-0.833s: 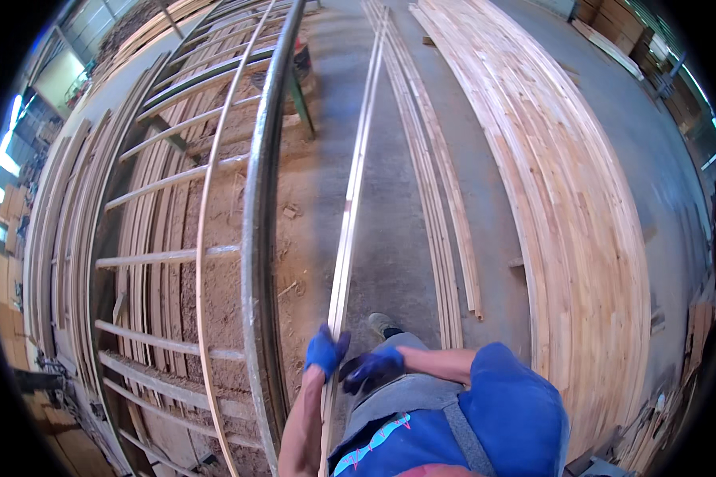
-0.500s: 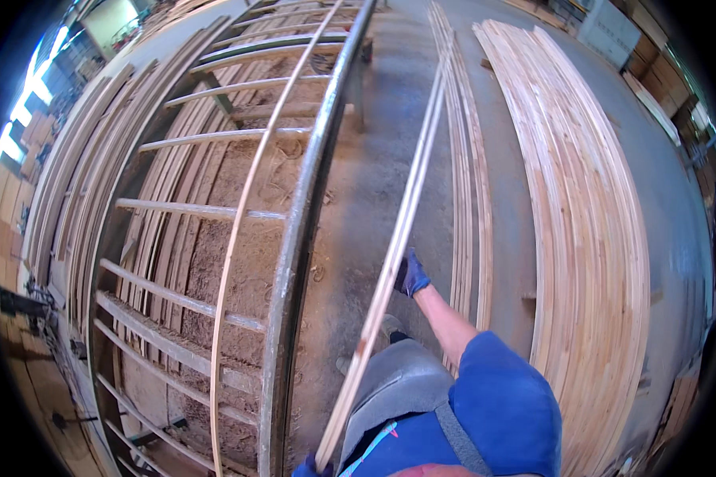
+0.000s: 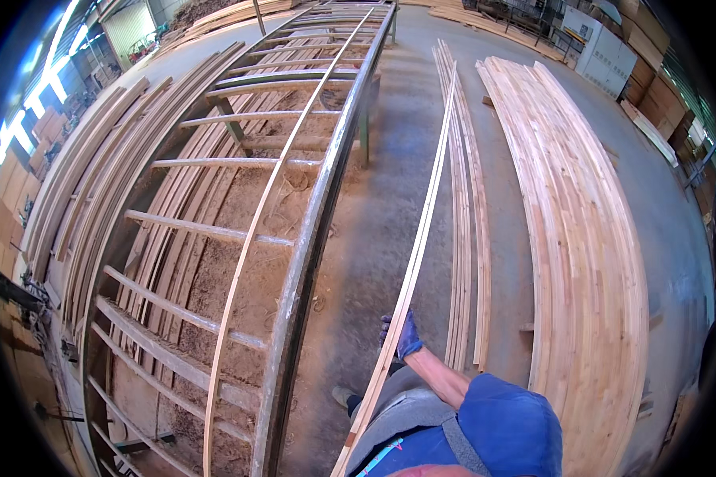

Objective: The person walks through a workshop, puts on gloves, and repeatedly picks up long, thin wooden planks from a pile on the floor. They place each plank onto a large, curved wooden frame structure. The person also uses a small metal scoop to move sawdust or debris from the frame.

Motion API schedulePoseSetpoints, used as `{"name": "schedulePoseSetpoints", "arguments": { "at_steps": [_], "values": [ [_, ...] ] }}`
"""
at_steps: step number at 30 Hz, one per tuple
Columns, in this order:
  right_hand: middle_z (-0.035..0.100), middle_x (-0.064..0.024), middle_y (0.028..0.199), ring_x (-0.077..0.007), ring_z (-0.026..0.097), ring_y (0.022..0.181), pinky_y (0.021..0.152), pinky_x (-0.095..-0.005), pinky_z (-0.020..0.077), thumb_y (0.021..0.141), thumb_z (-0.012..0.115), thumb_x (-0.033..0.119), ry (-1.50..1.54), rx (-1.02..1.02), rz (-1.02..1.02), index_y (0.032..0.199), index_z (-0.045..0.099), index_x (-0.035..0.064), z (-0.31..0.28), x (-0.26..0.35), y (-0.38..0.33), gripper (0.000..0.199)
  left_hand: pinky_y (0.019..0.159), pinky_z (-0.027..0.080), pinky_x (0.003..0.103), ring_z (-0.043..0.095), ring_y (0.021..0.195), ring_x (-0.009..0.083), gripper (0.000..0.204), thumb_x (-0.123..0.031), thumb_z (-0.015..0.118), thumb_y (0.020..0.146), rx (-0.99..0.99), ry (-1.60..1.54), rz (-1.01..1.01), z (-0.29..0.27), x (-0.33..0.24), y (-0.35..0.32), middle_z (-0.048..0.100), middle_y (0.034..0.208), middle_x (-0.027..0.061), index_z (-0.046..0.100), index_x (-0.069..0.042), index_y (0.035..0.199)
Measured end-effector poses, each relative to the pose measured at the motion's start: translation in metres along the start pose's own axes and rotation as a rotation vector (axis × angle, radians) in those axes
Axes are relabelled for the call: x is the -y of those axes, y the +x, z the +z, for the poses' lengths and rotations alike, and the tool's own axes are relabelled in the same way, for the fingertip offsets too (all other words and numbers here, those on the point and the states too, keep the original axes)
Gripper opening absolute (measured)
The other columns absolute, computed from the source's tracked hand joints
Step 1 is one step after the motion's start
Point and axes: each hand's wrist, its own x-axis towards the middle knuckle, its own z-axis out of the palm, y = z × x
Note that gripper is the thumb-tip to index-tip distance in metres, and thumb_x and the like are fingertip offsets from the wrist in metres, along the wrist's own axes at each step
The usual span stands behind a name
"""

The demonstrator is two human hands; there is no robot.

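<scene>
- The right hand (image 3: 406,335), in a blue glove, is curled around long narrow wooden strips (image 3: 419,238), its fingers at their left edge.
- The left hand is out of view; its state cannot be told.
- The strips slant from beside the person's body, across the right hand, and away ahead.
- Left of them stands a metal-railed rack (image 3: 296,278); right, a thin bundle of strips (image 3: 459,262) and a broad board stack (image 3: 577,254).

Grey workshop floor (image 3: 402,183), bright windows (image 3: 59,87) down the left side, pale cabinet (image 3: 605,60) at far right.
</scene>
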Motion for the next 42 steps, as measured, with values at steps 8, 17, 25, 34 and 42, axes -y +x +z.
{"name": "schedulePoseSetpoints", "arguments": {
  "at_steps": [8, 17, 25, 34, 42],
  "values": [
    [0.058, -0.004, 0.067, -0.0245, 0.056, 0.057, 0.054, -0.0429, 0.0494, 0.082, 0.032, 0.078, 0.056, 0.167, 0.034, 0.091, 0.06, 0.0093, 0.057, 0.022, -0.01, 0.075, 0.089, 0.048, 0.046, 0.061, 0.103, 0.04, 0.062, -0.06, 0.064, 0.076, 0.118, 0.039, -0.118, -0.052, -0.078, -0.03, 0.065, 0.109, 0.0211, 0.063, -0.013, 0.117],
    [0.057, -0.0046, 0.069, -0.0242, 0.057, 0.059, 0.059, -0.0426, 0.0509, 0.087, 0.031, 0.073, 0.016, 0.353, -0.004, 0.097, 0.059, 0.0075, 0.185, 0.007, -0.032, 0.073, 0.084, 0.049, 0.049, 0.062, 0.099, 0.0398, 0.054, -0.043, 0.062, 0.081, -0.161, 0.034, -0.048, -0.047, -0.003, -0.015, 0.065, 0.104, 0.0215, 0.054, -0.017, 0.128],
    [0.06, -0.0113, 0.074, -0.0272, 0.059, 0.067, 0.064, -0.0407, 0.0527, 0.087, 0.026, 0.076, 0.034, 0.445, 0.003, 0.101, 0.058, 0.0031, 0.247, -0.102, -0.043, 0.081, 0.076, 0.051, 0.048, 0.064, 0.088, 0.0381, 0.052, -0.04, 0.062, 0.083, -0.145, 0.048, -0.038, -0.065, 0.136, 0.0, 0.066, 0.099, 0.0207, 0.054, -0.016, 0.128],
    [0.059, -0.0113, 0.086, -0.0276, 0.059, 0.078, 0.074, -0.041, 0.051, 0.086, 0.05, 0.065, 0.027, 0.633, 0.094, 0.098, 0.055, 0.0034, 0.263, -0.228, -0.029, 0.063, 0.076, 0.05, 0.041, 0.063, 0.091, 0.0317, 0.051, -0.042, 0.065, 0.082, -0.289, -0.115, 0.083, -0.086, 0.225, 0.015, 0.066, 0.101, 0.0182, 0.059, -0.01, 0.122],
    [0.061, -0.0079, 0.089, -0.0247, 0.062, 0.083, 0.076, -0.0391, 0.0542, 0.085, 0.066, 0.041, -0.392, 0.405, 0.063, 0.111, 0.056, 0.0093, 0.267, -0.276, -0.023, 0.042, 0.086, 0.048, 0.046, 0.062, 0.09, 0.0364, 0.048, -0.039, 0.08, 0.059, -0.256, 0.078, -0.162, -0.124, 0.221, 0.043, 0.065, 0.094, 0.0172, 0.069, -0.011, 0.095]
  ]
}}
